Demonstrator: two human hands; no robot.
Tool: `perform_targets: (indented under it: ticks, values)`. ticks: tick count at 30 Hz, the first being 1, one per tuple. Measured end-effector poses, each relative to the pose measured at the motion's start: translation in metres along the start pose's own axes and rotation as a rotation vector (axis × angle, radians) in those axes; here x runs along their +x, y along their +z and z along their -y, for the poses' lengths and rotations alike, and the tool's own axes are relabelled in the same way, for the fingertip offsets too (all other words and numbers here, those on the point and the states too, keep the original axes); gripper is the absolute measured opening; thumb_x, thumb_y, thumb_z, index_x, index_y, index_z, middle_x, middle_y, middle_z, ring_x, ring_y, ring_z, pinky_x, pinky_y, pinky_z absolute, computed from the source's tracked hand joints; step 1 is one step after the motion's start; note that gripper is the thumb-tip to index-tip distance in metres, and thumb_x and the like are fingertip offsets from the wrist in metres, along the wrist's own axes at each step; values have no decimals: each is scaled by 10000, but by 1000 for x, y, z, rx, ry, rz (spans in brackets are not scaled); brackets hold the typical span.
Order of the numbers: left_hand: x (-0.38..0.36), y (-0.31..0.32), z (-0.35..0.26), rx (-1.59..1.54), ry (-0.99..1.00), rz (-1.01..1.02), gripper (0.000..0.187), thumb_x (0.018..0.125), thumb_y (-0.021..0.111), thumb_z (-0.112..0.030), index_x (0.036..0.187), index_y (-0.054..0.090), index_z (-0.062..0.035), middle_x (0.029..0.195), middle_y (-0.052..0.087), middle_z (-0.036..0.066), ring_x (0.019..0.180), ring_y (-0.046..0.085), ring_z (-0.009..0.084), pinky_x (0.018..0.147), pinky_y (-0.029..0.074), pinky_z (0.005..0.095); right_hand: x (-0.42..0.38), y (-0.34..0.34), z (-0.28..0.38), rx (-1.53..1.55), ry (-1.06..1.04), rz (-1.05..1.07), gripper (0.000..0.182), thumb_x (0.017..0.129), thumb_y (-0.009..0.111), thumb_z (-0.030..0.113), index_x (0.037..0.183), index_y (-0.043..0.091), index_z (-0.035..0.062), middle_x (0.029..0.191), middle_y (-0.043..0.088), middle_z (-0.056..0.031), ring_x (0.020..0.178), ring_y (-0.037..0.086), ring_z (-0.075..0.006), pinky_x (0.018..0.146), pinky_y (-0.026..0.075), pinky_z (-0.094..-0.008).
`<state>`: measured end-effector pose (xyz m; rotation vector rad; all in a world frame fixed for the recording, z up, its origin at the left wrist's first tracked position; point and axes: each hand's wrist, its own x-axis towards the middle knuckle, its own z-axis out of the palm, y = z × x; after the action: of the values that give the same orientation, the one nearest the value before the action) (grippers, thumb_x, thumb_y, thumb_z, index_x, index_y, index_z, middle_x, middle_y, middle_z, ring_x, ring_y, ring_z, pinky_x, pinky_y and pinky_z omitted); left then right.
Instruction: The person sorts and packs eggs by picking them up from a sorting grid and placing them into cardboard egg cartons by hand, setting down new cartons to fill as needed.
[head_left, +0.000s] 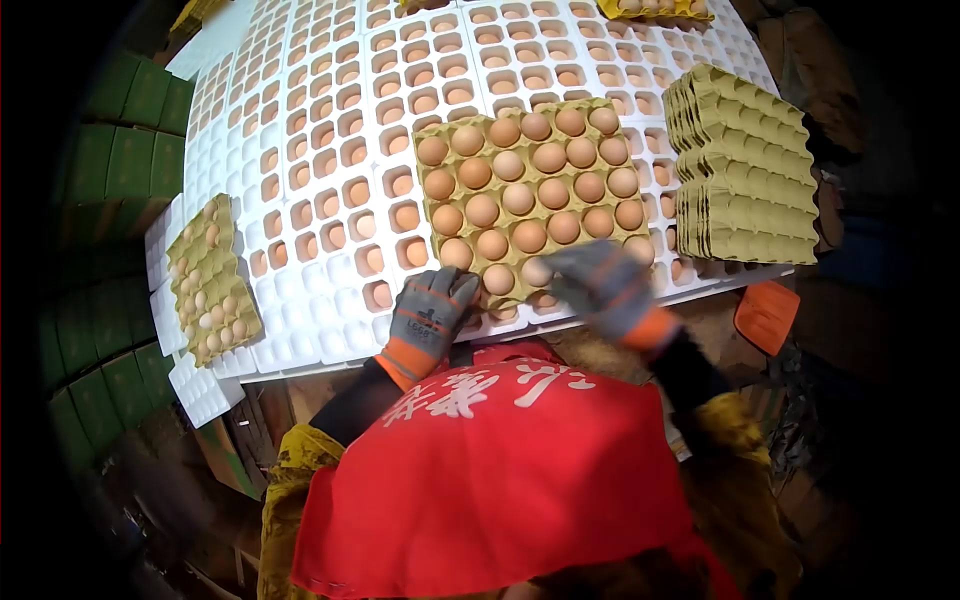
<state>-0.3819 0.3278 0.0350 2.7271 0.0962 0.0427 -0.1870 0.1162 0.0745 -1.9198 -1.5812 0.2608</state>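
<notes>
A pulp egg tray (420,135) full of brown eggs lies on the white foam trays, close in front of me. My left hand (428,318), in a grey and orange glove, grips the near left corner of the pulp tray with bent fingers. At the tray's near edge, my right hand (607,292) is somewhat blurred by motion. Its fingers are drawn together at a brown egg (537,272) in the nearest row. The glove hides some of the cells beside that egg.
White foam trays (330,265) cover the table, many cells holding eggs. A stack of pulp trays (742,170) stands right. At left lies a partly filled pulp tray (212,285). Green boxes (120,165) are piled further left; an orange object (767,316) is below the right table edge.
</notes>
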Motion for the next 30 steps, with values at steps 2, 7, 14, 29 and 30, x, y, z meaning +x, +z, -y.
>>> perform_targets:
  ticks: [2,7,14,29,30]
  values:
    - [-2,7,6,-83,17,-39,422,782,746,-157,1186,636,-103,1075,642,127,906,624,339,761,498,449,19,41,24,-170,45,185,392,878,666,283,1240,637,137,1155,647,-65,1003,591,-267,850,466,-397]
    - [-20,15,27,-996,-378,-219,346,861,684,-138,1191,612,-65,1096,627,55,951,631,204,852,522,343,22,71,25,-83,154,82,393,844,683,169,1230,621,132,1190,605,-58,1052,602,-277,887,493,-431]
    - [1,-8,32,-713,-458,-180,350,868,709,-153,1192,620,-54,1139,628,106,1036,631,263,823,536,384,35,40,22,706,472,-111,408,839,702,164,1222,604,62,1165,595,-76,1034,626,-255,887,530,-369]
    - [36,-9,82,-327,-238,-285,542,848,753,-247,1352,594,-129,1317,581,129,984,667,268,761,563,376,85,35,-6,223,245,-54,441,839,737,173,1265,638,124,1266,596,-127,1138,579,-290,971,490,-405]
    - [46,-10,69,-107,-253,-180,482,808,780,-252,1253,632,-136,1255,587,137,977,659,296,771,559,398,100,35,1,-103,213,71,458,820,754,220,1258,641,141,1281,582,-139,1121,582,-318,942,496,-430]
